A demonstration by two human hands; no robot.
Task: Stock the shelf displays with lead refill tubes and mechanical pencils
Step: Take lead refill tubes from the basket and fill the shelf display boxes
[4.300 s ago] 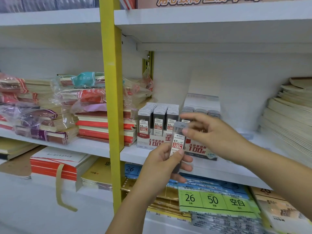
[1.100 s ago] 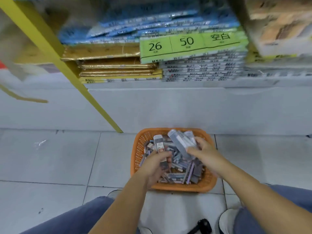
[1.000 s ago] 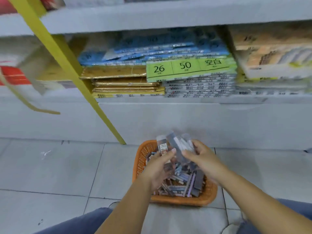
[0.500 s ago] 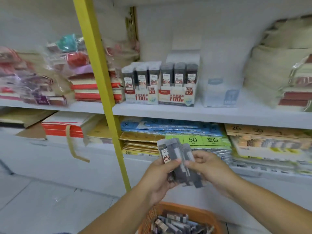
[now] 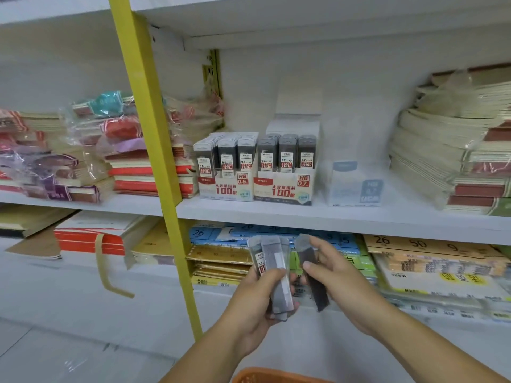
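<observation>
Left hand [image 5: 257,298] clamped around a small fan of lead refill tubes [image 5: 272,275], right hand [image 5: 336,283] pinching a single dark tube [image 5: 313,272] just beside it, both below the shelf's 0.5 display box [image 5: 226,186] and 0.7 display box [image 5: 283,189]. Likely light, rigid, slick plastic; best pinched across the flat sides at mid-length.

bright, even light from overhead — no hard shadows, just soft shade under the upper shelf [image 5: 304,29]. white surfaces look washed out. motion blur smears the left hand [image 5: 257,302], right hand [image 5: 340,286] and the tubes between the fingers — the yellow post [image 5: 154,150] leans from wide-angle distortion.
</observation>
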